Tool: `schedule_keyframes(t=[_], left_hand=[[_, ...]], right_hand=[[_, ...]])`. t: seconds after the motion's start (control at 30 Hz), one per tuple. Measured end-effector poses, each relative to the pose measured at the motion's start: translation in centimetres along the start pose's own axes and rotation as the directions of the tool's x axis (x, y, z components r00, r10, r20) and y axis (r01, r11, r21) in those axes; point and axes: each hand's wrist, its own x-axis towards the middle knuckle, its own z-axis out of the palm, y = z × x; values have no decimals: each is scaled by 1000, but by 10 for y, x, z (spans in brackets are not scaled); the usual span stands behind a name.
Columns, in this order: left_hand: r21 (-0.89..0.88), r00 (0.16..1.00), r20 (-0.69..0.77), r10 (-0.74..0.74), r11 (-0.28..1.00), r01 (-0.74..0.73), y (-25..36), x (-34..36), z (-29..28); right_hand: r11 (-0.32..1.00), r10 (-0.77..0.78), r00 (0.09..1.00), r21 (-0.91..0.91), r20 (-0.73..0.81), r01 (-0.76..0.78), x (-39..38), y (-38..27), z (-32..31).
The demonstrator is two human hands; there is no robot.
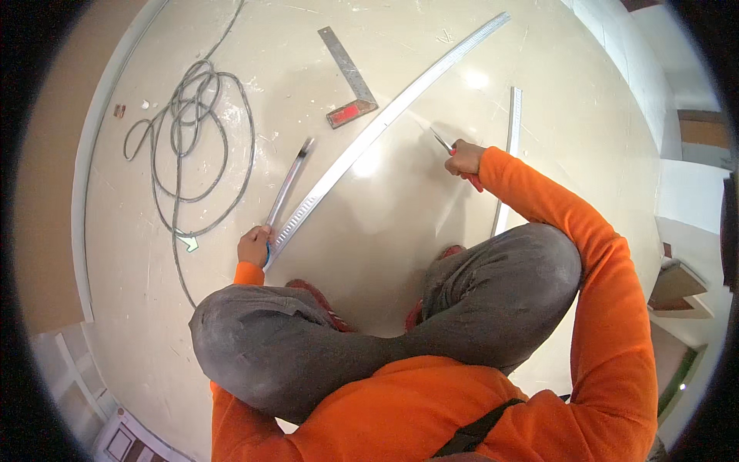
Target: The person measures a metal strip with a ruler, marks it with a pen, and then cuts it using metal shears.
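In my right hand (pixel 466 160) is a pair of snips (pixel 442 142) with pointed metal blades and red handles, held above the floor and angled up to the left. My left hand (pixel 253 245) is closed at the lower end of a slim metal-shafted tool (pixel 288 182) with a dark far tip; a bit of blue shows by the fingers. Right beside that hand lies the near end of a long metal strip (pixel 369 138), slotted near this end. It runs up to the far right. Whether the fingers also touch the strip is hard to tell.
A metal try square (pixel 350 73) with a red-marked stock lies beyond the strip. Loose grey cable (pixel 250 146) coils across the floor at left. Another, shorter metal strip (pixel 514 123) lies under my right forearm. Small debris (pixel 445 36) is scattered on the beige floor.
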Motion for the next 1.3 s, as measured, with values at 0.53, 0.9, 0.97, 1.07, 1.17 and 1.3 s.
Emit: schedule_keyframes(t=[0.53, 0.9, 0.97, 1.07, 1.17, 1.3], left_hand=[[544, 816, -38, 576, 698, -467, 155, -21, 64], [348, 955, 155, 253, 891, -292, 193, 41, 41], [278, 981, 145, 128, 947, -165, 222, 23, -19], [104, 973, 164, 161, 978, -180, 275, -11, -96], [-97, 960, 118, 256, 965, -245, 318, -56, -155], [-85, 940, -2, 341, 936, -340, 368, -93, -173]], right_hand=[[998, -5, 994, -62, -110, -2, 15, -4, -10], [882, -424, 843, -363, -332, 301, -50, -105, -50], [909, -407, 809, -106, -424, 402, -58, -147, -49], [782, -512, 732, 109, -449, 614, -86, -201, -38], [621, -588, 702, 332, -401, 710, -124, -244, -32], [483, -698, 666, 512, -265, 710, -156, -271, -8]])
